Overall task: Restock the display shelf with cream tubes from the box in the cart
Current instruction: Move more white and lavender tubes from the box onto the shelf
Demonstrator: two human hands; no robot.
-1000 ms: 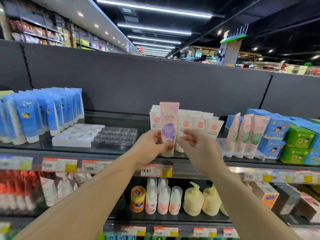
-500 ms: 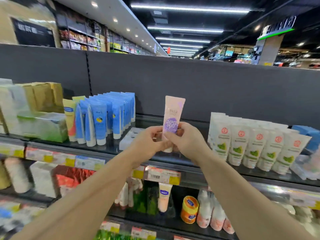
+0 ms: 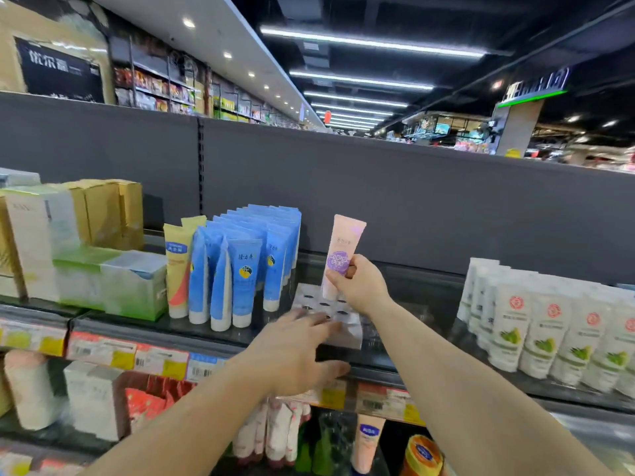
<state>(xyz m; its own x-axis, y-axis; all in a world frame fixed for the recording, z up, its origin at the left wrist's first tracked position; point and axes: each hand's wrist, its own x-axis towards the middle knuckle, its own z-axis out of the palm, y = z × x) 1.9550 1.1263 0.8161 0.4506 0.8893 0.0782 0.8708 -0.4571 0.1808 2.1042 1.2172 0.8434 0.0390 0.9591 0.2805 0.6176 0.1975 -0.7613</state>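
Observation:
My right hand (image 3: 359, 286) grips a pink cream tube with a purple label (image 3: 343, 249), upright and cap down, just over the white holder tray with round holes (image 3: 347, 329) on the display shelf (image 3: 412, 364). Whether the cap sits in a hole I cannot tell. My left hand (image 3: 299, 352) rests with spread fingers on the tray's front edge, thumb below at the shelf lip. The cart and box are out of view.
Blue tubes (image 3: 240, 269) and a yellow tube (image 3: 177, 269) stand left of the tray, with green and tan boxes (image 3: 103, 262) further left. White tubes (image 3: 549, 331) fill the right of the shelf. Price tags line the edge; more products sit below.
My left hand let go of the pink tube and dropped onto the white tray. My right hand now holds the tube alone, over the tray. The view swung left along the shelf.

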